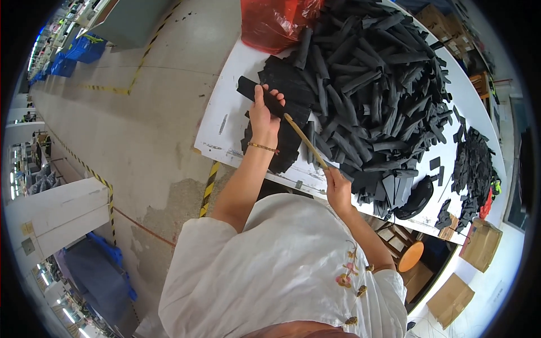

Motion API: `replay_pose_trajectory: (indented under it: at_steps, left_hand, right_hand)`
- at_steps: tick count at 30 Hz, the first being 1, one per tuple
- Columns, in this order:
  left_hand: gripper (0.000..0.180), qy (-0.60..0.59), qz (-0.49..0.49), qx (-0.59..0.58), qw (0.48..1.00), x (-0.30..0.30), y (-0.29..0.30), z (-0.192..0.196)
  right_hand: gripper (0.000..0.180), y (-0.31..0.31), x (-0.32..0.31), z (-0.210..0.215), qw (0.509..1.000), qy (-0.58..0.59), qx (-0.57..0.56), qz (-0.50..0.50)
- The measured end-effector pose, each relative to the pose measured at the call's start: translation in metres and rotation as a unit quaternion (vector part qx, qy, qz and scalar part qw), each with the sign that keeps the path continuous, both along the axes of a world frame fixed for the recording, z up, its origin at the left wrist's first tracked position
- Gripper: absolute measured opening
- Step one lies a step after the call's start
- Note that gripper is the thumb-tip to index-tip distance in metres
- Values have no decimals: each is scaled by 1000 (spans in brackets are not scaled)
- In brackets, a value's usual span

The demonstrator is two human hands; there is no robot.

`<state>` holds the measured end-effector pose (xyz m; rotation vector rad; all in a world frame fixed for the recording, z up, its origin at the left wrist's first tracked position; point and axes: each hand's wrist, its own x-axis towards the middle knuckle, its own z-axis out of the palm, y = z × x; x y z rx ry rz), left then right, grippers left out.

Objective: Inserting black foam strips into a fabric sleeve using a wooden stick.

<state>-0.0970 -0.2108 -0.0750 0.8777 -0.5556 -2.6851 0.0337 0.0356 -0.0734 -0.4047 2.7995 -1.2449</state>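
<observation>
While I stood at the white table (225, 112), things lay like this:
Left hand (263, 115): my fingers were clamped around a black rolled piece (255, 93), held over a flat stack of black sheets (287, 101).
Right hand (338, 188): my fingers were closed on the near end of a thin wooden stick (304, 139), its tip reaching toward the roll.
Beyond: a big heap of black rolls (377, 84), with a red plastic bag (273, 22) at the far edge.

Left of the white table (225, 121) we see a bare concrete floor (146, 112) crossed by yellow-black tape (90, 169); beyond it blue crates (79, 53), below it cardboard boxes (468, 265) and a wooden stool (410, 256).
</observation>
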Motion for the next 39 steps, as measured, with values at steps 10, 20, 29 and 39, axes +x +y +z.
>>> replay_pose_trajectory:
  at_steps: [10,20,29,39]
  left_hand:
    - [25,-14,-73,-14,997,14,42,-7]
    - [29,25,-200,-59,978,30,52,-10]
    - [26,-19,-206,-58,977,54,49,-19]
    - [32,30,-169,46,984,29,16,-28]
  right_hand:
    - [6,-12,-22,-14,998,48,36,-12]
    - [9,-35,-40,-8,999,-2,-6,-46]
    - [11,-35,-52,1,993,-9,-65,-94]
    - [10,0,-15,4,999,6,-8,-42]
